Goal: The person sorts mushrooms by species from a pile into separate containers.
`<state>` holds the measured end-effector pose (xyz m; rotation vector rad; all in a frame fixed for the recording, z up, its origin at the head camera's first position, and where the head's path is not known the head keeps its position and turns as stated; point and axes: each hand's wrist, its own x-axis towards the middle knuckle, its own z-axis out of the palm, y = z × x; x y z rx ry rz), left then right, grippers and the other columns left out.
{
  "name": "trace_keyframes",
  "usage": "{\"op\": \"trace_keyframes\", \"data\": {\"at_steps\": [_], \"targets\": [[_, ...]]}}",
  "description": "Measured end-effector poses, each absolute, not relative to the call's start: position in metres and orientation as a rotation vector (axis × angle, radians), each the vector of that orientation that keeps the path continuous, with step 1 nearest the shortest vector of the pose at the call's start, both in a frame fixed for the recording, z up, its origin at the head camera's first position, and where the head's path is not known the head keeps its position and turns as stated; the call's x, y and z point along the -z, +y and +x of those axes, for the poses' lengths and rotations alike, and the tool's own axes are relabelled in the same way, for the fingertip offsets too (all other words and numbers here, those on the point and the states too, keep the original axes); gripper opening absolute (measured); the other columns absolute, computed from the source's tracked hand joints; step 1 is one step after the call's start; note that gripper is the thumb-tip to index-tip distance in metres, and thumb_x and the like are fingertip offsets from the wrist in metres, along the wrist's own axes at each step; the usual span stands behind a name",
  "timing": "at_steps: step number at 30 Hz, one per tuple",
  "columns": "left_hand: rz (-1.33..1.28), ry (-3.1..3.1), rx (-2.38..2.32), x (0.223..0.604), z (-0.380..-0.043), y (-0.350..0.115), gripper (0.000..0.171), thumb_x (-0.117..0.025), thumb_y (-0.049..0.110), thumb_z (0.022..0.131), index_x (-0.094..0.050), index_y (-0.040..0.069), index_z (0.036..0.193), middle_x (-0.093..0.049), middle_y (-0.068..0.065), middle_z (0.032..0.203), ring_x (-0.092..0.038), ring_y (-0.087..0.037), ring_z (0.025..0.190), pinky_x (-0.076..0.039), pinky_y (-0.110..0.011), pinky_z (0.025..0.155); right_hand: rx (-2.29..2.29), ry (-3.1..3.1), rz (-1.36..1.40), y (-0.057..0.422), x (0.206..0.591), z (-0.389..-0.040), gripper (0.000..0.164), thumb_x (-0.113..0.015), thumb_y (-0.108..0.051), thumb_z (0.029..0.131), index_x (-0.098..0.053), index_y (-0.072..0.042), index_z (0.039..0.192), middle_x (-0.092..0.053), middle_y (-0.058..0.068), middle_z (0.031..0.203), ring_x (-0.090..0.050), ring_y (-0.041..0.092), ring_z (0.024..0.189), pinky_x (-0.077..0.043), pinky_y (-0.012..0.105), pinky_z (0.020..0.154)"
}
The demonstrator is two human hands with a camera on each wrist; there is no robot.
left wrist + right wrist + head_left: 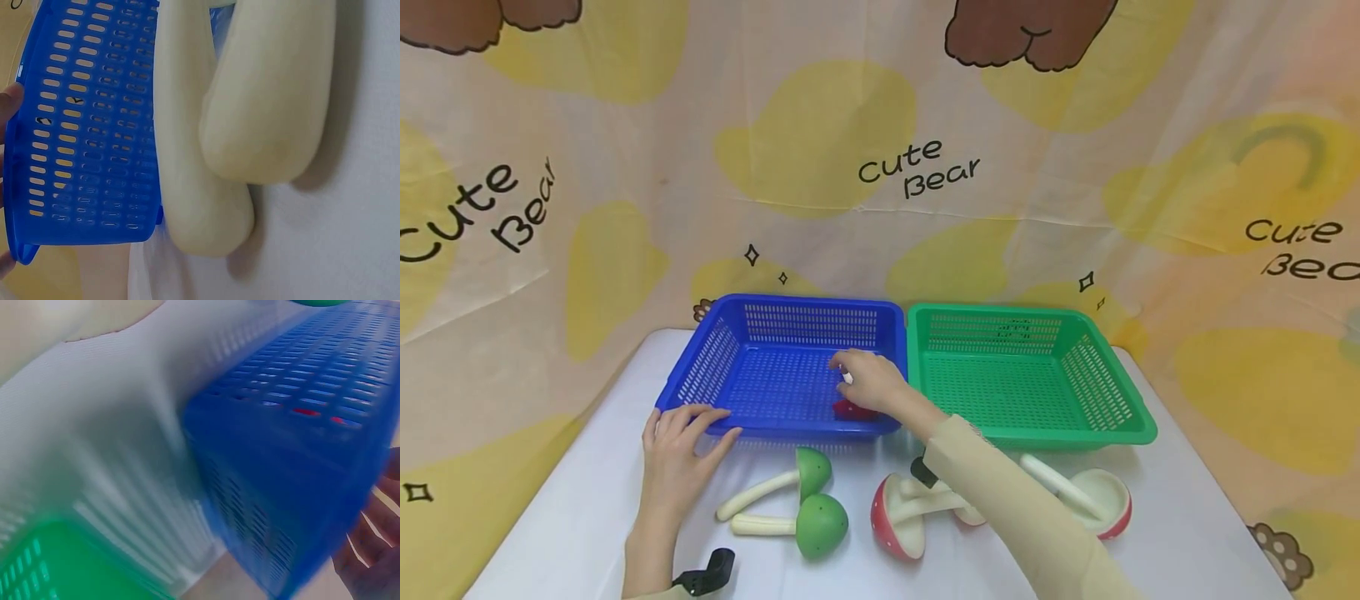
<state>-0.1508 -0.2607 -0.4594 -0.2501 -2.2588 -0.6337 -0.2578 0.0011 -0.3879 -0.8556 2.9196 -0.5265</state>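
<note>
Red object [854, 411] is lying in the blue basket [775, 379], near its right front corner, partly under the right hand [872, 382]; a white bit is showing between bent thumb and fingers; cannot tell its long axis, nor whether the hand is gripping; left hand [673, 450] is touching the front left rim, thumb and fingers spreading apart; on the tabletop [580, 500] two green mushrooms [822, 527] are pointing stems leftward; red-and-white mushrooms [891, 533] are lying rightward of them; green basket [992, 379] is standing alongside; backdrop [820, 133] is reading "Cute Bear".
</note>
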Motion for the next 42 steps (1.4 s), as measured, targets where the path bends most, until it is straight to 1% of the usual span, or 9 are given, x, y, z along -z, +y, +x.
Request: {"op": "trace_keyframes", "data": {"at_steps": [3,7,11,15,19,28,33,38,42], "targets": [[-0.247,-2.268,0.63,0.459,-0.152,-0.261,0.03,-0.082,0.016,0.068,-0.071,0.008,0.094,-0.064,-0.014,0.099,-0.052,-0.037,0.101,-0.021,-0.069,0.107,0.533,2.942,-0.915,0.009,0.379,-0.252,0.029,-0.065,-0.02,0.09,-0.065,-0.015,0.118,-0.068,0.004,0.113,-0.065,0.018,0.1,-0.056,0.032,0.08],[-0.245,-2.274,0.634,0.458,-0.152,-0.261,0.03,-0.082,0.016,0.068,-0.071,0.008,0.095,-0.065,-0.014,0.1,-0.052,-0.037,0.101,-0.02,-0.069,0.108,0.543,2.968,-0.992,0.023,0.366,-0.242,0.027,-0.065,-0.02,0.09,-0.066,-0.014,0.116,-0.068,0.003,0.11,-0.065,0.017,0.099,-0.056,0.03,0.078],[-0.235,-2.285,0.635,0.458,-0.151,-0.26,0.03,-0.082,0.016,0.068,-0.071,0.008,0.095,-0.065,-0.014,0.1,-0.052,-0.037,0.102,-0.02,-0.068,0.109,0.578,2.948,-1.074,0.04,0.355,-0.229,0.022,-0.066,-0.017,0.089,-0.068,-0.014,0.11,-0.069,0.002,0.103,-0.065,0.015,0.091,-0.054,0.026,0.072],[-0.232,-2.286,0.63,0.458,-0.151,-0.26,0.03,-0.082,0.016,0.068,-0.071,0.009,0.095,-0.064,-0.014,0.1,-0.052,-0.036,0.102,-0.021,-0.068,0.108,0.552,2.925,-1.158,0.058,0.348,-0.213,0.015,-0.067,-0.016,0.088,-0.07,-0.015,0.102,-0.067,-0.003,0.093,-0.061,0.013,0.082,-0.049,0.022,0.066],[-0.242,-2.269,0.63,0.458,-0.151,-0.261,0.03,-0.082,0.015,0.067,-0.071,0.008,0.095,-0.064,-0.014,0.099,-0.053,-0.036,0.101,-0.022,-0.068,0.108,0.506,2.91,-1.233,0.072,0.345,-0.196,0.014,-0.069,-0.018,0.086,-0.07,-0.016,0.1,-0.066,-0.005,0.092,-0.059,0.011,0.082,-0.048,0.022,0.067],[-0.243,-2.264,0.625,0.459,-0.151,-0.26,0.03,-0.083,0.015,0.067,-0.071,0.008,0.094,-0.065,-0.014,0.099,-0.053,-0.036,0.101,-0.021,-0.068,0.108,0.406,2.865,-1.427,0.095,0.359,-0.165,0.018,-0.072,-0.016,0.083,-0.069,-0.017,0.1,-0.067,-0.005,0.097,-0.061,0.011,0.092,-0.053,0.025,0.078],[-0.247,-2.257,0.633,0.459,-0.151,-0.26,0.03,-0.082,0.016,0.067,-0.071,0.009,0.095,-0.065,-0.013,0.099,-0.052,-0.036,0.101,-0.02,-0.067,0.109,0.277,2.874,-1.493,0.105,0.374,-0.152,0.021,-0.072,-0.019,0.082,-0.067,-0.019,0.102,-0.065,-0.007,0.098,-0.058,0.01,0.091,-0.052,0.024,0.078],[-0.247,-2.262,0.629,0.459,-0.152,-0.26,0.03,-0.082,0.016,0.068,-0.071,0.009,0.095,-0.065,-0.013,0.099,-0.053,-0.035,0.101,-0.021,-0.068,0.108,0.253,2.892,-1.449,0.113,0.388,-0.141,0.025,-0.073,-0.021,0.082,-0.066,-0.021,0.106,-0.063,-0.009,0.097,-0.056,0.009,0.09,-0.05,0.024,0.077],[-0.242,-2.27,0.625,0.459,-0.151,-0.26,0.03,-0.082,0.016,0.068,-0.071,0.009,0.095,-0.065,-0.013,0.099,-0.053,-0.036,0.101,-0.022,-0.069,0.107,0.242,2.93,-1.441,0.116,0.4,-0.135,0.029,-0.074,-0.023,0.08,-0.066,-0.023,0.108,-0.063,-0.01,0.097,-0.057,0.009,0.088,-0.049,0.022,0.072]]}}
